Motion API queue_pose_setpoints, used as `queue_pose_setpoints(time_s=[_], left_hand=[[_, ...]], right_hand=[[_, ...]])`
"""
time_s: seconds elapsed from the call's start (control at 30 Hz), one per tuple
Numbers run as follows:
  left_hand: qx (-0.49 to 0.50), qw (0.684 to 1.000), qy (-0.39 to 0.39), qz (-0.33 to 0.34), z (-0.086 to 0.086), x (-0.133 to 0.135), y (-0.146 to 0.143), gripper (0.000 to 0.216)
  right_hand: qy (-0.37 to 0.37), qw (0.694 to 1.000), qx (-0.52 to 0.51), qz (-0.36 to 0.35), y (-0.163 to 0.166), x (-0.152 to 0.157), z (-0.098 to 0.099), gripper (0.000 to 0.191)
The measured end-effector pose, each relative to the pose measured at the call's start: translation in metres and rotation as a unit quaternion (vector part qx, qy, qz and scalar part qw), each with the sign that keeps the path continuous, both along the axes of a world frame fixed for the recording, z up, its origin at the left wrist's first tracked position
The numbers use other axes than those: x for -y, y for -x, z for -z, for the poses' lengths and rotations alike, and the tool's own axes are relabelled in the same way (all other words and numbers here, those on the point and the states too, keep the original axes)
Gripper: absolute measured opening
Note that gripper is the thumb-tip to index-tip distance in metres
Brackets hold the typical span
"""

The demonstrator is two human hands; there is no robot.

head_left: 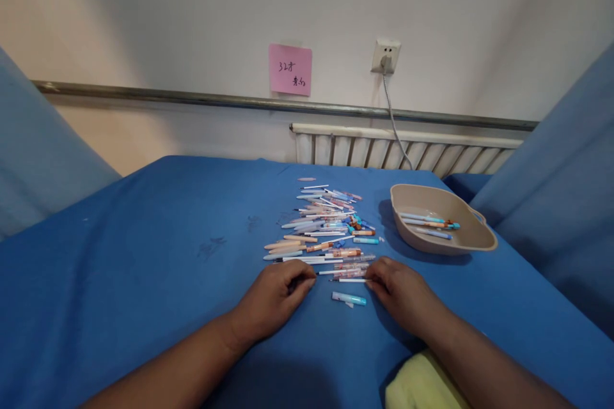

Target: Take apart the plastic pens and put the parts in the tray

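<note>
A heap of pen parts (pixel 326 223), barrels, caps and thin white refills, lies on the blue table (pixel 144 249). My left hand (pixel 275 297) rests curled on the cloth at the heap's near edge, fingers closed, with nothing clearly in them. My right hand (pixel 400 291) lies just right of it, fingertips touching a thin white refill (pixel 352 280). A light blue pen barrel (pixel 348 298) sits on the cloth between the two hands.
A beige tray (pixel 472 243) holding a few assembled pens (pixel 429 222) stands at the right. Yellow cloth (pixel 422 383) shows at the near edge. Behind are a radiator, a wall socket with cable and a pink note (pixel 290 69).
</note>
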State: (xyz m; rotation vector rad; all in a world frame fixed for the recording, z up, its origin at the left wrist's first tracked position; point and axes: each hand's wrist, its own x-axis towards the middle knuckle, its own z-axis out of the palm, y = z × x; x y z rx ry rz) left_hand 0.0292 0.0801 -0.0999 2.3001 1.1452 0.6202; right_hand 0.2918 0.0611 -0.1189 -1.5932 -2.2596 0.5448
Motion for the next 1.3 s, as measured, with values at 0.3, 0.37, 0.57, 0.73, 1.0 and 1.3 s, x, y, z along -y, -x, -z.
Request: queue_pose_setpoints(time_s=[0.3,0.37,0.57,0.73,1.0,1.3], left_hand=[[-0.076,0.993,-0.049,-0.075,-0.024,-0.019,0.034,0.019],[-0.112,0.99,-0.048,-0.072,-0.026,-0.021,0.038,0.019],[-0.162,0.985,-0.041,-0.05,-0.027,-0.013,0.032,0.02],[-0.176,0.982,-0.05,-0.042,-0.03,-0.002,0.023,0.019],[-0.136,0.989,-0.045,0.023,-0.017,0.013,-0.001,0.016],[-0.1,0.991,-0.07,-0.054,-0.025,-0.002,0.021,0.018]], right_hand=[[0.007,0.996,0.079,-0.033,-0.001,0.0,-0.002,0.01],[0.005,0.996,0.082,-0.04,-0.001,0.0,-0.002,0.01],[-0.012,0.992,0.11,-0.056,-0.001,0.005,-0.007,0.012],[-0.02,0.991,0.11,-0.074,-0.002,0.009,-0.01,0.018],[-0.024,0.997,-0.012,-0.073,-0.001,0.009,-0.01,0.016],[-0.03,0.984,-0.172,0.023,0.006,0.009,-0.007,0.013]])
